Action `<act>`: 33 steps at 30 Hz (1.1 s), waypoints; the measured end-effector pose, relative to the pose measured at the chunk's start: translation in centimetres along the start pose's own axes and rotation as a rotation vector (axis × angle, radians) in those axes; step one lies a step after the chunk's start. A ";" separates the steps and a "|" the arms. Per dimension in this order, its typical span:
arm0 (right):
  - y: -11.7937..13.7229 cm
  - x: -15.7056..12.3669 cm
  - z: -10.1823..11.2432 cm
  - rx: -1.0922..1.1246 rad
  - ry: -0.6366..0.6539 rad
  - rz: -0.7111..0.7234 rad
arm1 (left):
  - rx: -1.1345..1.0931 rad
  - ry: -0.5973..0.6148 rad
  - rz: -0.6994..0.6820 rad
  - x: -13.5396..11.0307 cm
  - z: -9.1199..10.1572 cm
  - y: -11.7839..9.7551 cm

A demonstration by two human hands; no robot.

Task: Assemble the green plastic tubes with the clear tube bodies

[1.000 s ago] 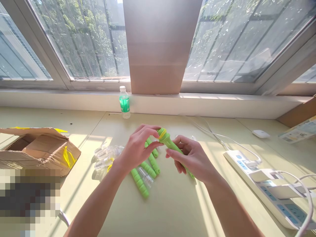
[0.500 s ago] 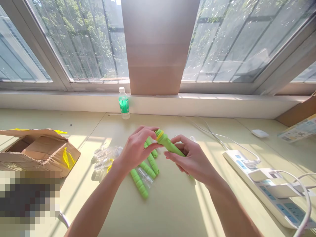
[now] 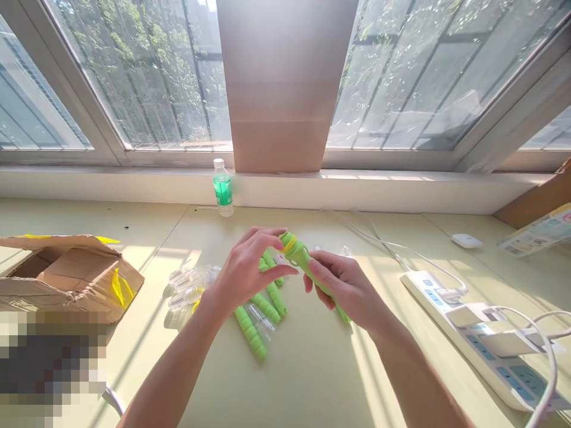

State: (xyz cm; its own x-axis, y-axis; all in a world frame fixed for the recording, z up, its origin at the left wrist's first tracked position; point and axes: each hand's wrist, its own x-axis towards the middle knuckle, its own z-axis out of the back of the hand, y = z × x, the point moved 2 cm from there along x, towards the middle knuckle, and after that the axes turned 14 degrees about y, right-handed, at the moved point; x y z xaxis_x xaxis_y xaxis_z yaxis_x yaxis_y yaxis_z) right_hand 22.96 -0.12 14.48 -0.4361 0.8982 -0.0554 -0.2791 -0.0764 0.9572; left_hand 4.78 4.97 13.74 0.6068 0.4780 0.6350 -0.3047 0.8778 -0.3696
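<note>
My right hand (image 3: 341, 288) is wrapped round a green plastic tube (image 3: 298, 254), which has a threaded end and a yellow ring and tilts up to the left. At that ringed end, my left hand (image 3: 256, 261) has its thumb and fingers spread apart. Its index fingertip is close to the threads; whether it touches them I cannot tell. Below the left hand lie several ribbed green tubes (image 3: 251, 336), partly covered by it. A clear plastic tube (image 3: 262, 321) lies among them, and more clear plastic pieces (image 3: 186, 285) are beside the left wrist.
An open cardboard box (image 3: 84, 267) stands on the left. At the back, a bottle with a green label (image 3: 223, 189) is near the window wall. A white power strip (image 3: 473, 339) with plugs and cords runs along the right. A small white device (image 3: 467, 241) lies behind it.
My left thumb has come away from the tube and the fingers have spread. My right hand has shifted its grip on the tube, turning it slightly.
</note>
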 end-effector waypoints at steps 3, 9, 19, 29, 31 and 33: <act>0.1 0.0 -0.2 0.086 0.035 -0.062 | 0.036 0.000 -0.005 -0.1 -0.3 0.0; -0.4 0.2 -0.1 0.058 -0.035 0.016 | 0.109 -0.165 -0.095 -0.2 -0.6 -0.1; 0.3 0.0 -1.0 -0.056 -0.059 -0.045 | 0.092 -0.090 -0.032 -0.1 -1.0 -0.1; 0.0 0.0 -0.2 -0.262 -0.144 0.011 | 0.082 -0.129 -0.051 -0.1 -1.2 -0.1; -0.1 0.0 -0.3 -0.218 -0.128 -0.017 | 0.060 -0.095 -0.033 0.0 -1.2 -0.1; -0.2 0.0 -0.3 -0.184 -0.130 -0.030 | 0.051 -0.080 -0.024 0.0 -1.2 -0.1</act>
State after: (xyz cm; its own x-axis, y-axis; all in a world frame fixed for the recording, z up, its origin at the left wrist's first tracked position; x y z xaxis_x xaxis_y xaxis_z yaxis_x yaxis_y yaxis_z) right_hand 22.77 -0.24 14.22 -0.3146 0.9486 -0.0347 -0.4465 -0.1156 0.8873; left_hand 5.72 4.84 13.02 0.5541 0.4563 0.6963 -0.3295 0.8883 -0.3199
